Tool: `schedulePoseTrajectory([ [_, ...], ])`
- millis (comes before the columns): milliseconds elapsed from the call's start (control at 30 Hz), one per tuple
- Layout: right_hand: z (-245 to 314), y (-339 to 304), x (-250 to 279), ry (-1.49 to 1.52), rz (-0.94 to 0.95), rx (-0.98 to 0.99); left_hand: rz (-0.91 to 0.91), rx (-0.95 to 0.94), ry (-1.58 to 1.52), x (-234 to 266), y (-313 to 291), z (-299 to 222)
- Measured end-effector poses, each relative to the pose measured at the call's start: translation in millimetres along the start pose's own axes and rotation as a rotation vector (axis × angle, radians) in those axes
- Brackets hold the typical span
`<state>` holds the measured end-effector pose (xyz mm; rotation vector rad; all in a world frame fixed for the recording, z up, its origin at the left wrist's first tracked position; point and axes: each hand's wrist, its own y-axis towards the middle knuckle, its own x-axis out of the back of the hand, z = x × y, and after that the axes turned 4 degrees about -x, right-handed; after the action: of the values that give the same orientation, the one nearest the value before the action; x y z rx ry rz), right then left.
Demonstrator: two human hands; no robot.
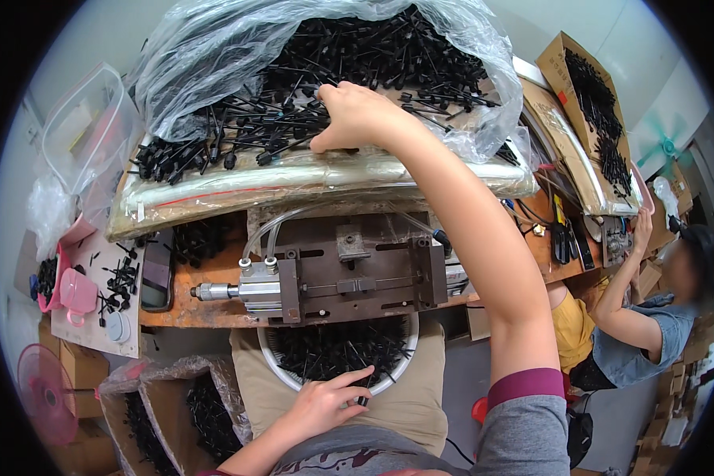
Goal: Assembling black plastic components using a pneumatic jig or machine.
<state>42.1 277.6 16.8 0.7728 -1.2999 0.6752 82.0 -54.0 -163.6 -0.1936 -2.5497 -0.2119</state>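
Observation:
My right hand reaches across to a heap of black plastic parts with thin stems, its thumb and fingers spread at the near side of the heap. Some fingertips are hidden among the parts. Low in front of me, my left hand rests at the rim of a round white basin on my lap. A short black plastic part shows between its fingers. Between my hands stands a metal clamping fixture with two silver cylinders and clear air tubes; a small dark block sits at its middle.
Clear plastic sheeting surrounds the heap. A phone, a pink container and loose black parts lie left. Lined boxes stand on the floor. At right, another person works beside a carton of similar parts.

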Motion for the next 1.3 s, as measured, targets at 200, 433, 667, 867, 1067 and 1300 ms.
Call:
schedulePoseTrajectory([
  [200, -2, 7, 3, -0.044, 0.077, -0.092, 0.024, 0.021, 0.098, -10, -4, 14],
  [433, -22, 2, 0, -0.142, 0.091, -0.001, 0.078, -0.02, 0.174, -27, -8, 28],
  [667, -34, -15, 8, -0.069, -0.004, 0.129, 0.044, -0.041, 0.221, -35, -12, 31],
  [867, -57, -19, 19, 0.177, -0.128, 0.192, -0.004, -0.114, 0.255, -29, -4, 23],
  [1067, -65, -25, 28, 0.263, -0.31, 0.139, -0.026, -0.139, 0.288, -31, -3, 22],
  [1300, -52, -34, 30, -0.004, -0.446, 0.359, -0.023, -0.168, 0.307, -33, -3, 19],
])
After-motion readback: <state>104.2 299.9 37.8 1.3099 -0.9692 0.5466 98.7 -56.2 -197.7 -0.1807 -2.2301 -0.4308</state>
